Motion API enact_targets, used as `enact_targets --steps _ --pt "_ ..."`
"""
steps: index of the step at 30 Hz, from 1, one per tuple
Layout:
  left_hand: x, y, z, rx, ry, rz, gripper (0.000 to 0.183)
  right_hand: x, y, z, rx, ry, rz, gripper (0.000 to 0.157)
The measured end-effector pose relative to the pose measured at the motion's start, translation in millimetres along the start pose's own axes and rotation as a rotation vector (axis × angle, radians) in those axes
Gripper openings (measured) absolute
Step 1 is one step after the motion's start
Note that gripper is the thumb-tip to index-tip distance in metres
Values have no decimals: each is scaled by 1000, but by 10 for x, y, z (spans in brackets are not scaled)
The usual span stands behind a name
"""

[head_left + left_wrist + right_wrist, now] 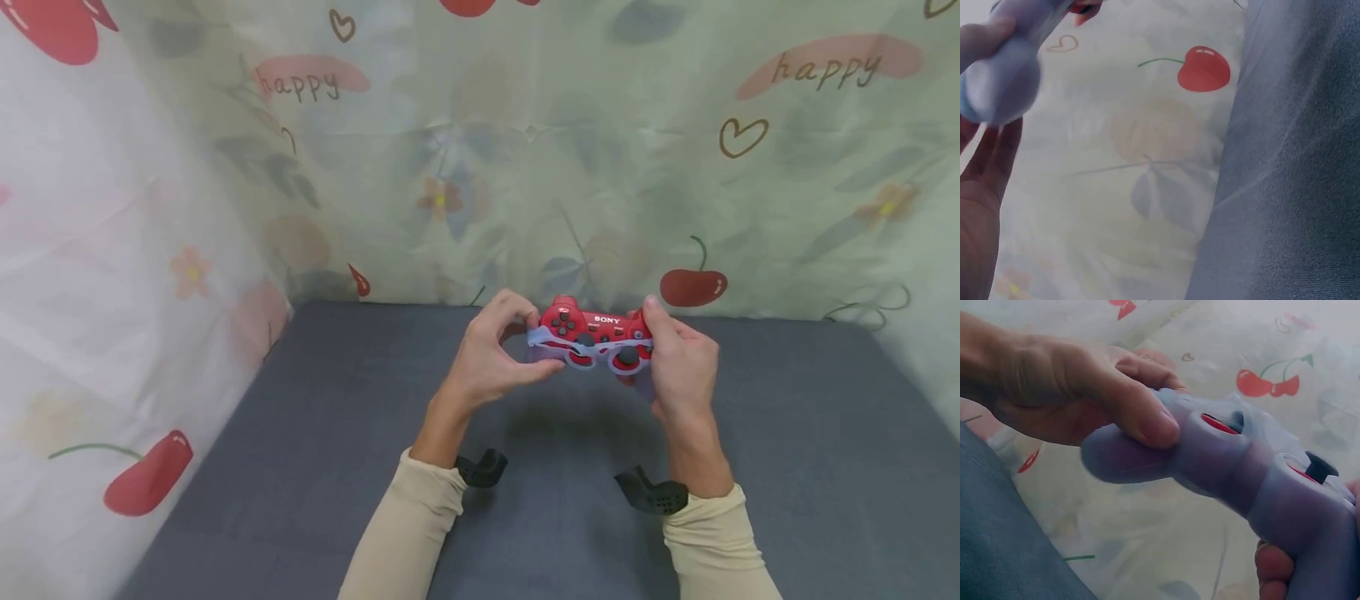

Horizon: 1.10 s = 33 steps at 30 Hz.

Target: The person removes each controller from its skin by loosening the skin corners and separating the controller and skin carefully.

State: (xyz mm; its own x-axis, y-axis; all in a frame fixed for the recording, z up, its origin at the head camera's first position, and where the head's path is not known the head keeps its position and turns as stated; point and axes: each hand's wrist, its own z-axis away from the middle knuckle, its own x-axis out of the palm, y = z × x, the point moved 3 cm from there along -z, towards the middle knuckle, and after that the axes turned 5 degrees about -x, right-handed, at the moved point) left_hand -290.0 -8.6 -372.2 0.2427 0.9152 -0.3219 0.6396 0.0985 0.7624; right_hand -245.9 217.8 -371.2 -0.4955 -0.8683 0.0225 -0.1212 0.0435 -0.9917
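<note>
A red Sony game controller (606,328) is held up above the table between both hands, its face toward the head camera. A translucent lavender silicone cover (1219,464) wraps its lower half and both grips; the upper face with the direction pad shows bare red. My left hand (487,346) pinches the covered left grip, thumb on the near side and fingers at the far side. On the other end, my right hand (686,367) grips the right side, its thumb up along the face buttons. The right palm hides most of that grip. Both thumbsticks poke through openings in the cover.
Under the hands lies a table (360,433) covered in dark grey cloth. A patterned curtain (480,150) hangs right behind its far edge, and another sheet (142,275) borders the left side. Black wrist mounts (483,468) sit at both sleeve cuffs.
</note>
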Motion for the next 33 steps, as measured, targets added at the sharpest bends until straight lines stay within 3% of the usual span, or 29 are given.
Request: enact_targets --steps 3,8,14,25,29,31,33 --pt "16 27 -7 8 -2 -13 52 9 5 -5 26 0 -13 41" --pt "39 66 2 -12 -52 -116 60 -10 25 -22 55 23 13 43" --pt "9 48 18 22 -5 -196 51 1 27 -13 74 12 43 41" --pt "36 9 12 87 33 -169 40 -12 27 -15 89 -3 23 42" --pt "3 -6 2 8 4 -170 46 30 27 -3 93 -31 53 45" --pt "-11 -19 3 -69 -23 -162 53 55 27 4 86 -48 63 47" --pt "-11 -26 11 -170 -72 -78 64 75 27 8 76 -65 49 48"
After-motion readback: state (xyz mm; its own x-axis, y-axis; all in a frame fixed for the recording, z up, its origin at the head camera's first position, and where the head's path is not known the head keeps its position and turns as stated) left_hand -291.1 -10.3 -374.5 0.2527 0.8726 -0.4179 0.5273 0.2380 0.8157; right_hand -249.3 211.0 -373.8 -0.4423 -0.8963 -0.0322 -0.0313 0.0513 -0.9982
